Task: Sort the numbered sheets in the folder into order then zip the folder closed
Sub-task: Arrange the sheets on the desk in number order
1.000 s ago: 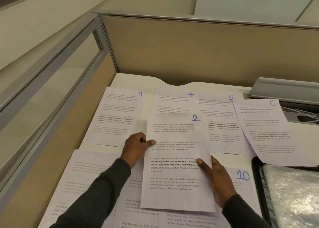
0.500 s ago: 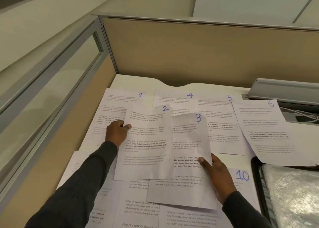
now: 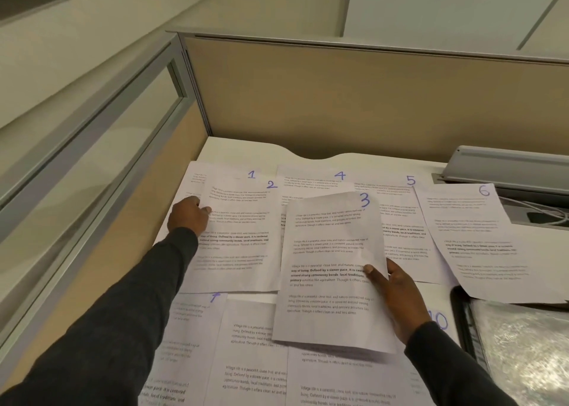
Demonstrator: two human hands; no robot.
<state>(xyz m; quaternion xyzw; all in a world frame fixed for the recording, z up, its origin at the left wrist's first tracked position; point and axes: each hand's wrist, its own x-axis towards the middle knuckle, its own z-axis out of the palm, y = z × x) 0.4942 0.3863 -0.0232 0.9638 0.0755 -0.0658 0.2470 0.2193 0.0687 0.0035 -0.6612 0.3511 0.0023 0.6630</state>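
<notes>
Numbered printed sheets cover the white desk. Sheet 2 (image 3: 243, 239) lies on top of sheet 1 (image 3: 197, 175) at the far left, and my left hand (image 3: 189, 218) pinches sheet 2's left edge. My right hand (image 3: 397, 295) holds sheet 3 (image 3: 332, 267) by its right edge, lifted slightly over the middle. Sheets 4 (image 3: 311, 176), 5 (image 3: 400, 215) and 6 (image 3: 474, 239) lie in a row to the right. Sheet 7 (image 3: 191, 322) and sheet 10 (image 3: 440, 319) show in the near row. The black zip folder (image 3: 462, 316) with its clear pocket lies open at the lower right.
Beige cubicle partitions (image 3: 338, 98) close off the back and left of the desk. A grey cable tray (image 3: 508, 162) with white cables sits at the back right. More unnumbered-looking sheets (image 3: 255, 359) overlap along the near edge.
My left hand carried sheet 2 leftward and laid it over sheet 1. Sheet 3, uncovered beneath it, stays in my right hand and has risen a little.
</notes>
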